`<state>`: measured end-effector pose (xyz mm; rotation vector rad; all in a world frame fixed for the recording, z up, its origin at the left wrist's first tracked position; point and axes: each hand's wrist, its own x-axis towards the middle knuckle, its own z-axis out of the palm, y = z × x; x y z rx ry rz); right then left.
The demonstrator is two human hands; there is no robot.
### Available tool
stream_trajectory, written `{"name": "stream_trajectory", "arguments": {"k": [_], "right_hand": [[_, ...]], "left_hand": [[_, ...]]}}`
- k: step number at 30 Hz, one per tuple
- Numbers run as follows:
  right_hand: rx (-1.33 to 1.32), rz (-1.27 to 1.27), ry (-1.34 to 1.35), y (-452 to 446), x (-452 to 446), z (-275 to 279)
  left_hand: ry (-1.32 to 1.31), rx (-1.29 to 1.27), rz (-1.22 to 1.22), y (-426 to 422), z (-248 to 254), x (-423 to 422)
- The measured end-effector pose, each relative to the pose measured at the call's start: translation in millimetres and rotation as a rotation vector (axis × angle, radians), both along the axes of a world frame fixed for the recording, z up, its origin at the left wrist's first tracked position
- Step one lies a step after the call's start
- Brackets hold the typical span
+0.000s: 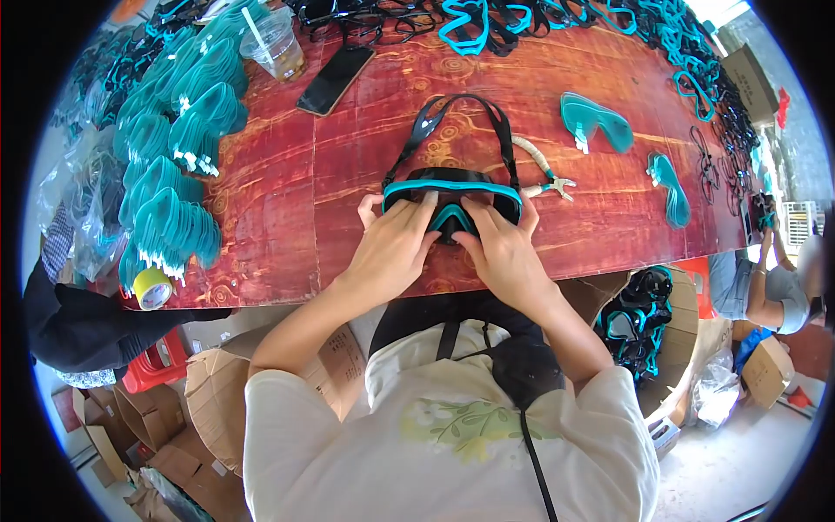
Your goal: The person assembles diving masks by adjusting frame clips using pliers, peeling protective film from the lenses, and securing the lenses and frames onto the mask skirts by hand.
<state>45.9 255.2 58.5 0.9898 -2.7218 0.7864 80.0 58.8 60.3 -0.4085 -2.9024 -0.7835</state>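
A diving mask (454,184) with a teal frame and black skirt lies at the table's near edge, its black strap looped away from me. My left hand (389,246) grips its left side, fingers pressed on the lens area. My right hand (506,248) holds the right side in the same way, and both thumbs are by the nose piece. Part of the lens area is hidden under my fingers. Just right of the mask is a pair of pliers (557,186) with one pale wrapped handle.
Stacked teal lenses (174,217) and yellow tape (153,288) line the left side, near a phone (337,80) and plastic cup (277,54). Loose lenses (597,123) lie right; teal frames (465,28) pile behind. A carton (683,348) holds masks. Another person (778,291) sits far right.
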Motion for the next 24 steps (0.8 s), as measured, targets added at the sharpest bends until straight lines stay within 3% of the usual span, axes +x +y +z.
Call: {"name": "stream_trajectory", "arguments": {"k": [4, 8, 12, 14, 16, 18, 20, 21, 22, 24], "right_hand": [[-0.135, 0.03, -0.25, 2, -20, 7], [-0.235, 0.003, -0.253, 6, -23, -7], [-0.156, 0.051, 0.077, 6, -21, -13], [-0.029, 0.069, 0.083, 11, -16, -5], [-0.181, 0.168, 0.197, 22, -13, 5], [-0.326, 0.086, 0.303, 46, -10, 9], [-0.451, -0.057, 0.333, 71, -30, -16], [-0.371, -0.116, 0.245, 78, -47, -9], [-0.289, -0.169, 0.156, 81, -67, -1], [-0.185, -0.034, 0.175, 78, -83, 6]], "left_hand": [[0.102, 0.146, 0.021, 4, -8, -8], [-0.025, 0.306, -0.029, 0, -11, -9], [0.211, 0.097, -0.056, 2, -18, -8], [0.245, -0.06, -0.072, 2, -21, -3], [0.468, -0.024, -0.155, -9, -14, 6], [0.698, 0.035, -0.003, -29, -27, 22], [0.585, 0.146, 0.24, -32, -9, 20], [0.379, 0.449, 0.352, -28, -5, 16], [0.215, 0.583, 0.376, -27, -2, 11], [0.043, 0.592, 0.192, -31, -17, -1]]}}
